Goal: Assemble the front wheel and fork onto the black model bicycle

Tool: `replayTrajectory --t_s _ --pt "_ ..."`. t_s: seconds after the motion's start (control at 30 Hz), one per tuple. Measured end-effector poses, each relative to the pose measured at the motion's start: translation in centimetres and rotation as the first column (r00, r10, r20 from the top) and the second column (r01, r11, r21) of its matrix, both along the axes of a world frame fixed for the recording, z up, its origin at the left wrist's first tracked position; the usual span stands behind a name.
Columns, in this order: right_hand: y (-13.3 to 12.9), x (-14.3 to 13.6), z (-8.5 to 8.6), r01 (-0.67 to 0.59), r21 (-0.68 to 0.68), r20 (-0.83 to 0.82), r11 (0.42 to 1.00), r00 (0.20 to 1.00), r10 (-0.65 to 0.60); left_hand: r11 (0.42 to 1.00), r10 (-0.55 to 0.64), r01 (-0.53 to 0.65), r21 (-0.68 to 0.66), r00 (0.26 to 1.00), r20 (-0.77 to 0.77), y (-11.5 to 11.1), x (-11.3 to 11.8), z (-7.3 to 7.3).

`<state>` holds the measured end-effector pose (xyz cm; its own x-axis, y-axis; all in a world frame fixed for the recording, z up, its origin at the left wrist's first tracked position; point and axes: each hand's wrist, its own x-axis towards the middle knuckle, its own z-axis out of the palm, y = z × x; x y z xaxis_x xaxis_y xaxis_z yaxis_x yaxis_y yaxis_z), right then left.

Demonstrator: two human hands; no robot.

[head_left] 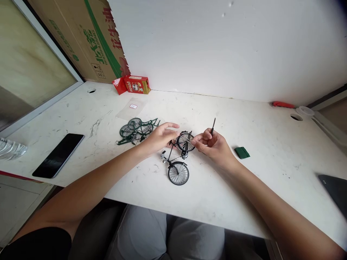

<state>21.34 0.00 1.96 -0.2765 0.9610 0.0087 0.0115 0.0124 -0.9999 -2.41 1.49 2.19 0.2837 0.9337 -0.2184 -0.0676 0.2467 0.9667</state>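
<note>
A black model bicycle point(179, 157) is in the middle of the table, its rear wheel between my hands and its front wheel towards me. My left hand point(161, 138) grips it near the saddle and rear rack, with the index finger stretched out above. My right hand point(214, 146) has a small screwdriver point(213, 126) tucked in its curled fingers, shaft pointing up. The thumb and index fingertips of that hand pinch at the side of the rear wheel point(185, 142). Whether a tiny part is between them cannot be made out.
Green model bicycle parts point(135, 130) lie beyond my left forearm, by a clear plastic bag point(131, 107). A small green piece point(241, 152) lies to the right. Further out are a phone point(59, 155), a bottle point(12, 148), a red box point(137, 85) and a dark flat object point(334, 191).
</note>
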Motion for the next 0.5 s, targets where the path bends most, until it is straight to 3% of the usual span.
replayTrajectory --t_s 0.27,0.5 --pt "0.23 0.09 -0.94 0.050 0.012 0.007 0.999 0.999 -0.050 0.998 0.039 -0.037 -0.058 0.999 0.033 0.20 -0.33 0.20" --pt "-0.05 -0.14 -0.29 0.109 0.059 0.017 0.992 0.994 -0.111 0.994 0.025 -0.016 -0.105 0.996 0.085 0.15 -0.16 0.68"
